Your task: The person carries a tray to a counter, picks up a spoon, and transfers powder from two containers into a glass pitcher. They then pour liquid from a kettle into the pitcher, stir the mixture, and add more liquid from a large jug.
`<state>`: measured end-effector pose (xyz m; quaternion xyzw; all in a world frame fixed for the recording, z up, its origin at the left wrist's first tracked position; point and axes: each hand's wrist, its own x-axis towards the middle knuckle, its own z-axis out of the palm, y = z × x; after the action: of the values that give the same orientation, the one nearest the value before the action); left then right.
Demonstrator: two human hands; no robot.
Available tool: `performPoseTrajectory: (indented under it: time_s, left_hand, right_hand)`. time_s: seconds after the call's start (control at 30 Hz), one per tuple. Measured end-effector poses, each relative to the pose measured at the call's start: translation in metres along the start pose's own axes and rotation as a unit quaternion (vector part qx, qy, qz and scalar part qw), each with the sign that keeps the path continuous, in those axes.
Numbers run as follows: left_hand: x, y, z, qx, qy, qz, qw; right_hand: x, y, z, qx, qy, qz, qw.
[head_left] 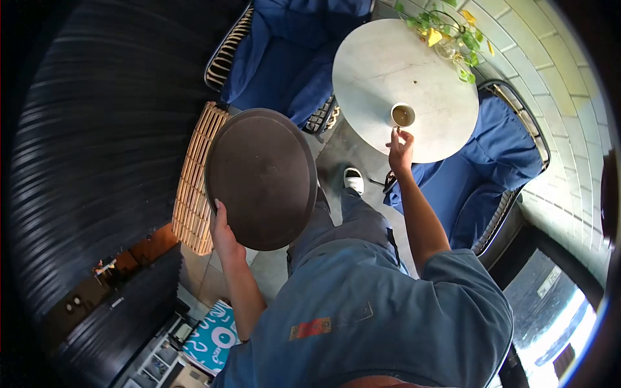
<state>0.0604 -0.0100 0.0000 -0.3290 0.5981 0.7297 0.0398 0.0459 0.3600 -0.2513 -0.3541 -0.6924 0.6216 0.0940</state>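
Observation:
My left hand (226, 234) grips the lower left rim of a round dark brown tray (262, 178); nothing stands on the tray. Out over the round pale table (369, 64), my right hand (401, 147) has its fingers closed at the handle of a white cup (402, 115). Brown liquid shows inside the cup, which is upright near the table's front edge.
A glass vase with a leafy plant (470, 40) stands at the table's far edge by the tiled wall (550, 71). Blue cushioned chairs (275, 71) flank the table. A slatted wooden piece (194, 187) lies left of the tray, beside a black ribbed wall (116, 129).

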Motion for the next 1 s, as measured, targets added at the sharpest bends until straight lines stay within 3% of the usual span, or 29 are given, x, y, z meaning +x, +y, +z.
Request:
performPoseTrajectory:
  time_s: [0.07, 0.17, 0.2, 0.27, 0.33, 0.37, 0.43, 0.5, 0.6, 0.7, 0.8, 0.87, 0.93, 1.0]
  left_hand:
    - [-0.004, -0.006, -0.014, -0.045, 0.019, -0.011, 0.999]
    - [-0.019, -0.004, -0.026, -0.115, 0.046, -0.022, 0.992]
    - [-0.022, -0.005, -0.035, -0.134, 0.067, -0.012, 0.989]
    - [-0.032, -0.004, -0.057, -0.17, 0.054, -0.023, 0.984]
    - [-0.042, -0.004, -0.082, -0.211, 0.079, -0.014, 0.974]
    - [-0.048, -0.005, -0.097, -0.246, 0.067, -0.001, 0.967]
    - [-0.06, -0.008, -0.128, -0.298, 0.071, 0.033, 0.951]
    - [-0.074, -0.017, -0.166, -0.349, 0.065, 0.075, 0.932]
    - [-0.101, -0.046, -0.234, -0.406, 0.119, 0.109, 0.9]
    - [-0.139, -0.063, -0.31, -0.452, 0.173, 0.136, 0.864]
    - [-0.164, -0.088, -0.397, -0.49, 0.22, 0.202, 0.819]
    - [-0.192, -0.098, -0.441, -0.511, 0.199, 0.205, 0.811]
    - [-0.218, -0.089, -0.482, -0.514, 0.257, 0.236, 0.784]
    - [-0.238, -0.088, -0.516, -0.488, 0.305, 0.279, 0.769]
  right_hand:
    - [-0.002, 0.02, -0.001, -0.169, 0.085, -0.078, 0.979]
    - [-0.022, 0.019, 0.003, -0.17, 0.063, -0.084, 0.98]
    - [-0.025, 0.027, 0.01, -0.139, 0.03, -0.069, 0.987]
    - [-0.054, -0.017, 0.028, -0.075, -0.118, 0.015, 0.99]
    - [-0.074, -0.041, 0.063, -0.027, -0.227, 0.024, 0.973]
    - [-0.096, -0.077, 0.08, -0.001, -0.296, 0.058, 0.953]
    - [-0.126, -0.095, 0.117, 0.031, -0.406, 0.01, 0.913]
    - [-0.166, -0.125, 0.156, 0.064, -0.494, 0.03, 0.867]
    - [-0.206, -0.122, 0.213, 0.137, -0.555, 0.048, 0.819]
    - [-0.292, -0.177, 0.245, 0.064, -0.663, 0.14, 0.732]
    - [-0.378, -0.179, 0.287, -0.007, -0.709, 0.1, 0.698]
    - [-0.465, -0.196, 0.299, 0.023, -0.746, 0.076, 0.661]
    - [-0.532, -0.193, 0.326, 0.066, -0.698, 0.119, 0.703]
    - [-0.58, -0.186, 0.352, 0.083, -0.76, 0.103, 0.636]
